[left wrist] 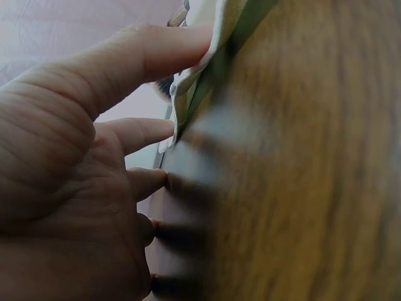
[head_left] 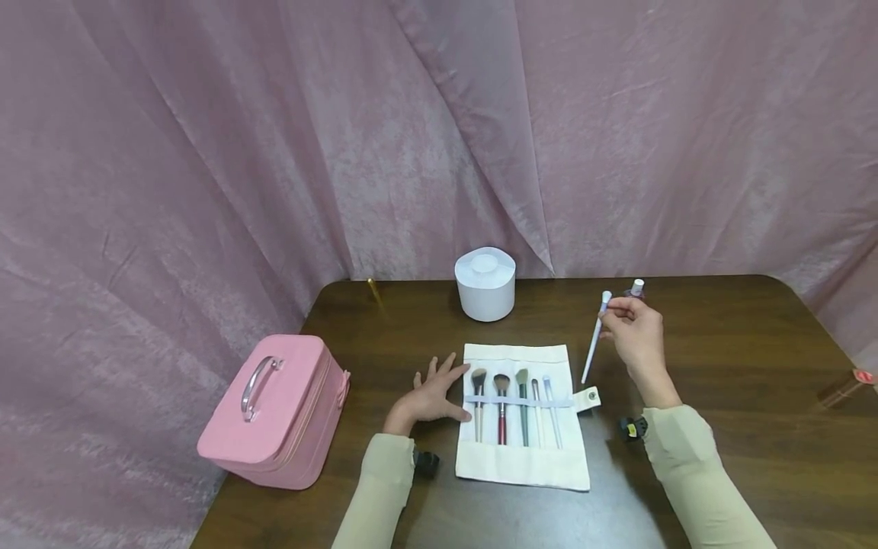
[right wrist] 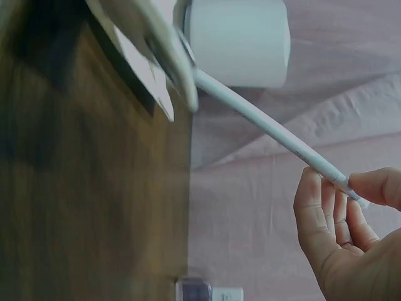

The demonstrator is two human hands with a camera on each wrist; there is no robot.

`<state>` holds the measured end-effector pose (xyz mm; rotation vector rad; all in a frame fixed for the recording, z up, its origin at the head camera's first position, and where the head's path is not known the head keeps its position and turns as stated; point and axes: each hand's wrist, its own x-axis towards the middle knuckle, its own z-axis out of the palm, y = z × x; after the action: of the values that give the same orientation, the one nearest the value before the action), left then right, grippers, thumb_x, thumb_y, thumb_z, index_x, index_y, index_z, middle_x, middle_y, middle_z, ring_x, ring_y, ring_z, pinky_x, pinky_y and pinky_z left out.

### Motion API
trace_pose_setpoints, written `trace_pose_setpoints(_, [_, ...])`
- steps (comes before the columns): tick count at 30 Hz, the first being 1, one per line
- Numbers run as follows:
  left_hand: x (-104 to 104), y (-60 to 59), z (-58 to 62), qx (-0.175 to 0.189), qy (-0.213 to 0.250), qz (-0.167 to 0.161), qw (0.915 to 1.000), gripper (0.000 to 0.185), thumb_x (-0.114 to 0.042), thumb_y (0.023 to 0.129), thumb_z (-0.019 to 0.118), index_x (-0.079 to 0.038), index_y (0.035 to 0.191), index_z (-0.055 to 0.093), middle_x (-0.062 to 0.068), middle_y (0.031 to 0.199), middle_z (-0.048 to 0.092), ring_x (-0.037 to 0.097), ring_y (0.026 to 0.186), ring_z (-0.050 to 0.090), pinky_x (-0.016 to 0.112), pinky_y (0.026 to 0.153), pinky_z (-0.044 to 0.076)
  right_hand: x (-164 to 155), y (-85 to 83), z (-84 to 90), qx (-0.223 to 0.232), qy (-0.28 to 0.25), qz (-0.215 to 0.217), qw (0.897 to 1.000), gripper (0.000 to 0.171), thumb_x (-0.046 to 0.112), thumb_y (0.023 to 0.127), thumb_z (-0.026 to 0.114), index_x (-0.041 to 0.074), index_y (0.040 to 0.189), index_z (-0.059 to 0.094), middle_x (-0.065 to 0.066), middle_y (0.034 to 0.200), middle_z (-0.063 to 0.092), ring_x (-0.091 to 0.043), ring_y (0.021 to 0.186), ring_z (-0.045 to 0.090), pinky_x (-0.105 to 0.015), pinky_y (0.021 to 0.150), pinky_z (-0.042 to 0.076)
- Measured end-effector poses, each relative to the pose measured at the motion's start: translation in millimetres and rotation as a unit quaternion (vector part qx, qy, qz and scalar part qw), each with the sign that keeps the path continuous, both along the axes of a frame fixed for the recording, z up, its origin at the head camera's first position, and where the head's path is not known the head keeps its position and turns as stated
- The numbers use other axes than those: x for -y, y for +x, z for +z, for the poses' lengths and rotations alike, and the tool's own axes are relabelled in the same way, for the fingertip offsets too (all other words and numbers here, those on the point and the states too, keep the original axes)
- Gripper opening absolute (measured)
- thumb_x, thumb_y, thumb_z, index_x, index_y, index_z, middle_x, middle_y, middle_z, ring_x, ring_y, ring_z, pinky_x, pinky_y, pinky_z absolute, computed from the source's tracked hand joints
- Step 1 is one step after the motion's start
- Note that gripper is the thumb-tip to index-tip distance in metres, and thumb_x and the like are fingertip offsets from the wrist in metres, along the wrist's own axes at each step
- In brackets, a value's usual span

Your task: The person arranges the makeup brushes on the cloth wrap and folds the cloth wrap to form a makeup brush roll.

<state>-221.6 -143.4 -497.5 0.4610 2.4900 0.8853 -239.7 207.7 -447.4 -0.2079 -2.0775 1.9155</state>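
Cream canvas lies unrolled at the middle of the dark wooden surface: a brush roll with five brushes tucked upright under its elastic band. The left hand rests flat at the roll's 9 o'clock edge, its fingers straight and spread wide, the thumb pressing the cloth hem and the other tips on the wood beside it. At the roll's 2 o'clock the right hand is raised above the surface and pinches the top end of a long white brush between thumb and fingers; the brush hangs tilted, its lower tip near the roll's snap tab, though whether they touch cannot be told. A white cylindrical container stands at the roll's 12 o'clock, near the pink curtain. A small bottle stands just behind the right hand. A pink case with a handle sits at 9 o'clock, at the surface's edge, well apart from the left hand.
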Motion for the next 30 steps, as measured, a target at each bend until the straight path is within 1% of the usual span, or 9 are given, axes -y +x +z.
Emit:
trace_pose_setpoints(4, [0.8,0.1,-0.5,0.002,0.006,0.003,1.0000,0.088,-0.028,0.085,0.081,-0.017,0.159,0.035,0.012,0.169,0.005,0.042,0.152,-0.011,0.069,0.113,-0.005,10.5,-2.0,-5.0,0.003,0.003,0.012,1.000,0.021,-0.009,0.094,0.058,-0.019,0.112,0.057,0.003,0.082,0.062,-0.003,0.068,0.062,-0.023,0.061,0.057])
trace_pose_setpoints(9, [1.5,-0.1,-2.1,0.000,0.004,0.002,1.0000,0.086,-0.029,0.086,0.080,-0.017,0.159,0.036,0.012,0.169,0.006,0.042,0.152,-0.010,0.069,0.113,-0.005,19.1,-4.6,-11.1,0.011,0.020,0.031,0.999,0.021,-0.008,0.095,0.058,-0.019,0.112,0.057,-0.010,0.090,0.061,-0.003,0.069,0.062,-0.026,0.064,0.059])
trace_pose_setpoints(12, [1.6,-0.2,-2.6,0.000,0.005,0.003,1.0000,0.086,-0.028,0.086,0.080,-0.017,0.159,0.036,0.012,0.169,0.006,0.042,0.152,-0.010,0.069,0.113,-0.005,22.3,-6.2,-13.8,0.017,0.031,0.045,0.998,0.020,-0.008,0.095,0.058,-0.018,0.113,0.057,-0.014,0.091,0.060,-0.005,0.071,0.062,-0.029,0.066,0.059])
trace_pose_setpoints(15, [1.6,-0.3,-2.8,0.001,0.005,0.003,1.0000,0.087,-0.029,0.086,0.080,-0.018,0.159,0.035,0.011,0.169,0.006,0.042,0.152,-0.010,0.069,0.113,-0.005,24.4,-6.7,-14.7,0.024,0.040,0.060,0.997,0.020,-0.007,0.096,0.058,-0.018,0.113,0.057,-0.015,0.092,0.059,-0.007,0.073,0.062,-0.030,0.067,0.060])
trace_pose_setpoints(18, [1.5,-0.4,-3.4,0.000,0.003,0.002,1.0000,0.087,-0.029,0.085,0.080,-0.018,0.159,0.035,0.012,0.169,0.006,0.042,0.152,-0.010,0.069,0.113,-0.005,25.4,-6.1,-14.9,0.032,0.043,0.075,0.996,0.021,-0.007,0.096,0.058,-0.018,0.113,0.057,-0.014,0.091,0.058,-0.007,0.073,0.061,-0.029,0.067,0.059])
trace_pose_setpoints(21, [1.5,0.0,-3.5,0.000,0.000,0.002,1.0000,0.087,-0.030,0.085,0.080,-0.018,0.159,0.035,0.012,0.169,0.006,0.042,0.152,-0.010,0.069,0.114,-0.005,25.5,-5.6,-15.8,0.042,0.042,0.093,0.994,0.022,-0.007,0.096,0.058,-0.019,0.114,0.056,-0.013,0.090,0.058,-0.007,0.072,0.061,-0.027,0.066,0.059])
trace_pose_setpoints(25, [2.0,-0.5,-3.1,0.000,-0.001,0.001,1.0000,0.088,-0.029,0.085,0.081,-0.018,0.159,0.035,0.012,0.169,0.006,0.042,0.152,-0.010,0.069,0.114,-0.005,26.8,-6.1,-17.8,0.059,0.037,0.115,0.991,0.023,-0.007,0.096,0.058,-0.019,0.115,0.055,-0.011,0.089,0.058,-0.007,0.072,0.062,-0.029,0.068,0.059])
trace_pose_setpoints(27, [1.9,-1.2,-2.9,-0.001,-0.002,0.001,1.0000,0.088,-0.029,0.085,0.081,-0.018,0.159,0.035,0.012,0.169,0.006,0.042,0.152,-0.010,0.069,0.114,-0.005,27.9,-6.7,-19.4,0.065,0.036,0.120,0.990,0.023,-0.007,0.095,0.058,-0.019,0.115,0.054,-0.010,0.088,0.058,-0.007,0.072,0.062,-0.031,0.069,0.060])
trace_pose_setpoints(30, [2.0,-1.5,-3.3,-0.002,-0.003,0.002,1.0000,0.088,-0.029,0.085,0.081,-0.018,0.159,0.035,0.011,0.169,0.006,0.042,0.152,-0.010,0.068,0.114,-0.005,29.4,-7.2,-21.6,0.073,0.040,0.128,0.988,0.023,-0.008,0.095,0.057,-0.019,0.115,0.054,-0.010,0.088,0.059,-0.008,0.071,0.062,-0.029,0.068,0.059])
